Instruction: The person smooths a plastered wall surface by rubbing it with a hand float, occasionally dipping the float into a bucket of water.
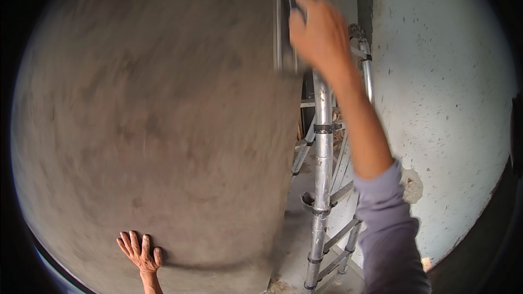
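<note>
A brown, freshly plastered wall [180,130] fills the left and middle of the view, its surface streaked and blotchy. High up at the wall's right edge, my right hand [321,32] is closed round the handle of a plastering float [284,32], a dark rectangular tool blurred by motion. The float lies against or very near the plaster; its exact contact is hidden. Low on the left, my left hand [140,253] rests flat on the wall with its fingers spread, holding nothing.
A silver telescopic ladder [323,152] stands just right of the plastered edge, close beside my right forearm. Beyond it is a pale, speckled wall [436,87] with a chipped patch [412,186]. Grey floor [299,201] shows behind the ladder.
</note>
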Demonstrator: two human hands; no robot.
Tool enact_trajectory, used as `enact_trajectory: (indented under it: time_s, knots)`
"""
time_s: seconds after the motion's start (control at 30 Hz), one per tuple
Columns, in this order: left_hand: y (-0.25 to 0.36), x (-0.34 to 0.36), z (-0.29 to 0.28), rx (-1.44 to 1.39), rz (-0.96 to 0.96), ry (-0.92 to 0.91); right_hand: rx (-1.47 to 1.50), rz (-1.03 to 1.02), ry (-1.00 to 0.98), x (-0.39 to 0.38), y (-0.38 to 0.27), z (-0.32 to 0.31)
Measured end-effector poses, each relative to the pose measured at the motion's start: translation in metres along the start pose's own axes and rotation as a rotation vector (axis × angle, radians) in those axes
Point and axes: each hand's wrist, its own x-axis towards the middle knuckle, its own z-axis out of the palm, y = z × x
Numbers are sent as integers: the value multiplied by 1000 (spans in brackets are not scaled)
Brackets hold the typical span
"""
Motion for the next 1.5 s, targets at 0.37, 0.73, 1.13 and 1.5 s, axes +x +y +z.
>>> enact_trajectory:
  time_s: [0.37,0.73,1.13,1.5]
  knots:
    - [7,4,4,-6,27,28,5,83,-14,-10,14,-9]
    - [-10,-4,-17,52,31,-16,-29,93,-140,93,2,16]
    - [-4,-5,-2,0,-26,-35,303,81,-337,-125,-101,-18]
    - [-3,4,-17,-11,-120,-48,-11,122,-78,244,20,19]
